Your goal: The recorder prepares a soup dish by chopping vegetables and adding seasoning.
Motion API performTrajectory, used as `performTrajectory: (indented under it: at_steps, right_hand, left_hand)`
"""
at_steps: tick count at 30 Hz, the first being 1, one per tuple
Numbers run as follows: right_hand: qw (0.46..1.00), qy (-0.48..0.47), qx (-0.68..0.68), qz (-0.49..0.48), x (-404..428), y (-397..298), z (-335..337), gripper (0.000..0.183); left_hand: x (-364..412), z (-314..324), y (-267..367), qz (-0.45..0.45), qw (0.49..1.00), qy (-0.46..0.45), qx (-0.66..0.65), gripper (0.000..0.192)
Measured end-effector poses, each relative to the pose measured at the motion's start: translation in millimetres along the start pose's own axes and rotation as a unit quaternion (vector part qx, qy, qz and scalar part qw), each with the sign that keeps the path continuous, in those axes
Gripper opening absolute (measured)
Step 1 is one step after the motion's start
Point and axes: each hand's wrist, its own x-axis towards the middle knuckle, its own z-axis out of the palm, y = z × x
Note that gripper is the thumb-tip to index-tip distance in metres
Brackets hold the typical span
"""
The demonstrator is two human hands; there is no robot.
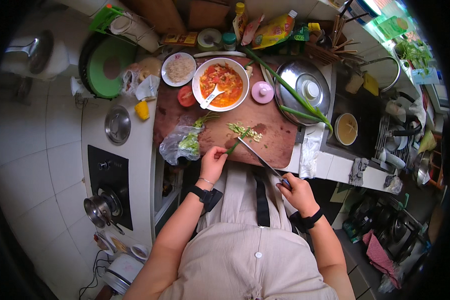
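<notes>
My left hand (pixel 213 164) pinches the near end of a slim green stalk (pixel 238 141), perhaps a scallion or garlic shoot. In my right hand (pixel 298 194) is the handle of a kitchen knife (pixel 261 159), its blade slanting up and left so that the tip is close beside the stalk. Small chopped pale-green pieces (pixel 254 134) lie scattered on the wooden cutting board (pixel 213 131) just past the stalk. Left of them, a clear plastic bag (pixel 172 143) holds leafy greens (pixel 189 141) at the board's edge.
A white bowl of tomato and egg (pixel 230 93) with a spoon (pixel 212 96), a cut tomato (pixel 186 96) and a pink lid (pixel 263 92) are on the board. Long green stalks (pixel 296 93) cross a steel pan lid (pixel 285 75). The sink (pixel 363 135) is right, a gas stove (pixel 112 168) left.
</notes>
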Motion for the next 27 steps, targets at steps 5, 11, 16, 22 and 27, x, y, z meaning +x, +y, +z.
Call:
performTrajectory:
  at_steps: [5,11,16,22,27]
  right_hand:
    - [1.0,-0.01,-0.027,-0.001,6,0,16,0.024]
    - [0.995,-0.021,-0.091,0.022,10,-10,20,0.022]
    - [0.997,-0.016,-0.075,0.011,19,-8,31,0.022]
    - [1.0,-0.011,-0.015,0.001,17,-1,27,0.023]
    - [0.994,0.061,0.074,0.051,-3,9,9,0.022]
  left_hand:
    - [5,8,10,0.115,0.975,0.049,0.185,0.019]
    - [8,19,24,0.164,0.932,0.078,0.315,0.017]
    - [12,19,16,0.161,0.906,0.079,0.384,0.014]
    - [-2,4,29,0.225,0.905,0.052,0.356,0.011]
    - [17,22,55,0.289,0.907,0.045,0.304,0.013]
